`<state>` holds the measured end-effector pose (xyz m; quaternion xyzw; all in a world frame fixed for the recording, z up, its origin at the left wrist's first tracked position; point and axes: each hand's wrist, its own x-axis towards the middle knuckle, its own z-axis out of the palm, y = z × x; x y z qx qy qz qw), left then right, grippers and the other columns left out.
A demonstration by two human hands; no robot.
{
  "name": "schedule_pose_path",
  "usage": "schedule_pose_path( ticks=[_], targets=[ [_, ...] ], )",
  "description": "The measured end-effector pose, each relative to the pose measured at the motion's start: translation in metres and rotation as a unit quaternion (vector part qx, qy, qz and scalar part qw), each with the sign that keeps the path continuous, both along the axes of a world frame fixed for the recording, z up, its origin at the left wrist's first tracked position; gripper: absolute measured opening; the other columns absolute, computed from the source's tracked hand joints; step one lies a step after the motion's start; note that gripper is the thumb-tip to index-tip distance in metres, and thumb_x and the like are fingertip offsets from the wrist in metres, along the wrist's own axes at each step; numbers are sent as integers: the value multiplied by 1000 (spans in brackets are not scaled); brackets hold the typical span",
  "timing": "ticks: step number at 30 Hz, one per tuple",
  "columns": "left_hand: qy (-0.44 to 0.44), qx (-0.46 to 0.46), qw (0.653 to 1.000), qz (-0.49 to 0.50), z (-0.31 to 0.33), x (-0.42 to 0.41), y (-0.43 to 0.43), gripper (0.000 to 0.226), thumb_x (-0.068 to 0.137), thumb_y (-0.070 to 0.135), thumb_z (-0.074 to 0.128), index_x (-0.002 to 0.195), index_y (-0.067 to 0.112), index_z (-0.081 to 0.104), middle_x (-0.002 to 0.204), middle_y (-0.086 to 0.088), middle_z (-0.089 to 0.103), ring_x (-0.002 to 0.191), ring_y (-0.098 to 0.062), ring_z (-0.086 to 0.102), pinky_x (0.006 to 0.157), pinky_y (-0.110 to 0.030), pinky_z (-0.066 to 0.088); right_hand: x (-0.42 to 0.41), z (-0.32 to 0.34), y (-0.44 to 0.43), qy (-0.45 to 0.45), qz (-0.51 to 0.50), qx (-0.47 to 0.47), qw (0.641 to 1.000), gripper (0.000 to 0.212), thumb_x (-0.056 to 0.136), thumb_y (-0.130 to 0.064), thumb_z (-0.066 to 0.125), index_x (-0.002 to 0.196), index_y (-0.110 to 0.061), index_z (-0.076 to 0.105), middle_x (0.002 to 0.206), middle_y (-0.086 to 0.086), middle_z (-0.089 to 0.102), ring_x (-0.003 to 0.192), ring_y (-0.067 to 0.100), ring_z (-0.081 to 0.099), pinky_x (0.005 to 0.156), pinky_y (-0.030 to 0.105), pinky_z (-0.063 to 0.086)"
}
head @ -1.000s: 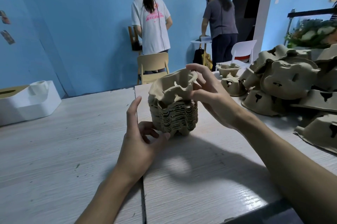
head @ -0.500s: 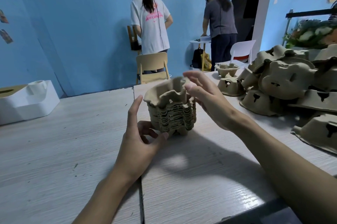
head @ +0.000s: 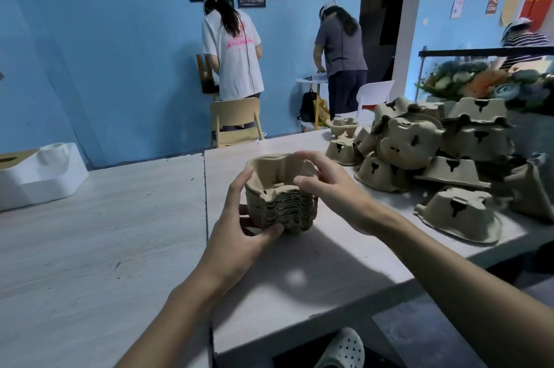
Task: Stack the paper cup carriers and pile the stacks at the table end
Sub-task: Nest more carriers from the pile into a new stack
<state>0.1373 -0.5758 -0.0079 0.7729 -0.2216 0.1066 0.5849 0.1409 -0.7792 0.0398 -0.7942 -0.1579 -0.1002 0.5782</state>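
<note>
Bracing the stack (head: 280, 208) mid-counter (head: 299, 277), your left hand (head: 242, 226) wraps its near side, likely so it cannot slide. Your right hand (head: 323, 185) grips the top carrier (head: 278, 168) by its rim, probably to seat it. Loose carriers (head: 434, 158) lie heaped to the right.

Soft, fairly dim indoor light; broad shadow on the pale wooden desk (head: 90, 247) below the fingers (head: 302, 181); wide-angle bending at edges.
</note>
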Motion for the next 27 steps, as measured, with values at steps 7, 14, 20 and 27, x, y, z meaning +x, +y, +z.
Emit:
schedule_pose_path(
  ticks=[7,14,20,27],
  targets=[
    [-3,-37,999,-8,-3,-28,-32,86,76,8,86,134,53,41,88,-4,72,80,-11,71,77,-27,57,-44,-1,-46,-6,-63,-56,996,34,100,-34,49,132,-24,51,116,-11,62,103,-11,56,91,9,44],
    [19,-15,1000,-12,-7,-31,-34,91,82,14,82,141,56,28,99,-6,72,92,-17,72,89,-37,58,-79,-30,-123,-94,-319,-227,915,27,89,-28,67,114,-19,65,109,-1,67,103,16,58,94,38,40],
    [18,0,1000,-6,-6,-33,-34,96,78,12,85,142,53,27,102,-8,69,91,-16,71,88,-35,58,-91,-46,-154,-6,-435,-288,853,42,83,-36,70,123,-26,61,129,5,52,126,30,38,97,45,30],
    [-1,8,1000,24,-7,-32,-33,92,77,15,86,140,52,29,97,-4,70,87,-10,71,86,-35,58,-87,-49,-155,27,-436,-259,861,37,83,-29,72,118,-23,62,135,11,43,122,38,43,103,47,37]
  ],
)
